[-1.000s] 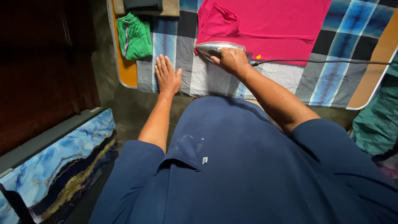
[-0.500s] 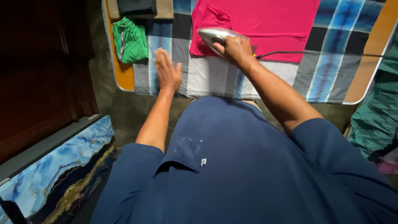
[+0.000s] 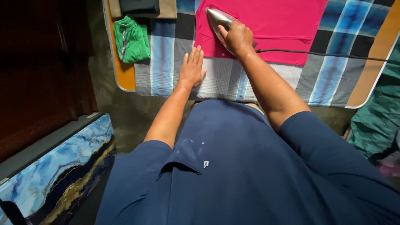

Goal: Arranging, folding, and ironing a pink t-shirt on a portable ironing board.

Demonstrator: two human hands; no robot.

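My right hand (image 3: 238, 38) grips a silver clothes iron (image 3: 218, 20), whose nose points to the upper left on a pink garment (image 3: 283, 21). The pink garment lies spread on a blue, grey and white checked cloth (image 3: 333, 71) over an orange-topped table (image 3: 124, 75). My left hand (image 3: 192, 67) rests flat on the checked cloth, fingers together, its tips touching the garment's lower left edge. The iron's black cord (image 3: 325, 54) runs off to the right across the garment and cloth.
A folded green garment (image 3: 131, 39) lies at the table's left end, with dark and tan folded clothes (image 3: 146, 7) behind it. A blue marbled box (image 3: 58, 171) stands on the floor at lower left. Teal fabric (image 3: 377, 125) is heaped at the right.
The iron moved up and left onto the pink garment, its nose turning further away. My left hand slid right, from bare cloth to the garment's edge.
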